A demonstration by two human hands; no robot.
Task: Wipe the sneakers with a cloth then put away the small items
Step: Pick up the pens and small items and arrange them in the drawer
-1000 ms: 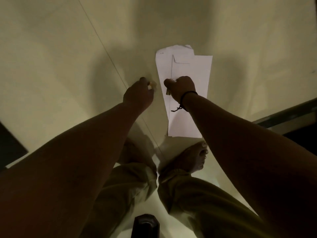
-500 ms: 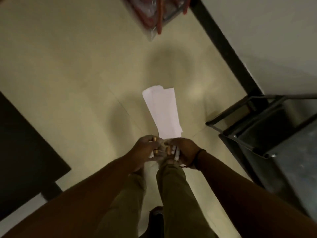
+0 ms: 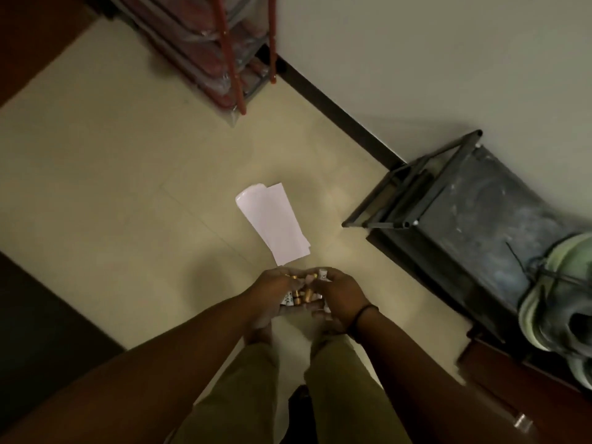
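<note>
1. The left hand [image 3: 272, 296] and the right hand [image 3: 341, 299] meet in front of the person, at about 6 o'clock from the middle of the view, with curled fingers cupped toward each other.
2. Between them they grasp a bunch of small items [image 3: 302, 293]: short tubes with shiny gold ends and white bodies that carry dark print. The print is too small to read.
3. The gold tubes lie in the gap between the two palms; one white tip pokes out above the right hand at its 12 o'clock side.
4. A dark band [image 3: 363, 310] circles the right wrist.
5. White sheets of paper [image 3: 274, 222] lie flat on the pale floor [image 3: 112, 187], just beyond the hands at their 12 o'clock, overlapping one another.
6. A dark metal rack [image 3: 448, 200] stands against the wall at 3 o'clock from the paper.
7. Pale green sneakers [image 3: 557, 299] sit at the far right edge, at 4 o'clock, beside the dark rack, their openings dark.
8. A red-framed rack [image 3: 234, 52] with clear wrapping stands at 12 o'clock, near the wall.
9. Olive trousers [image 3: 243, 395] fill the bottom centre.
</note>
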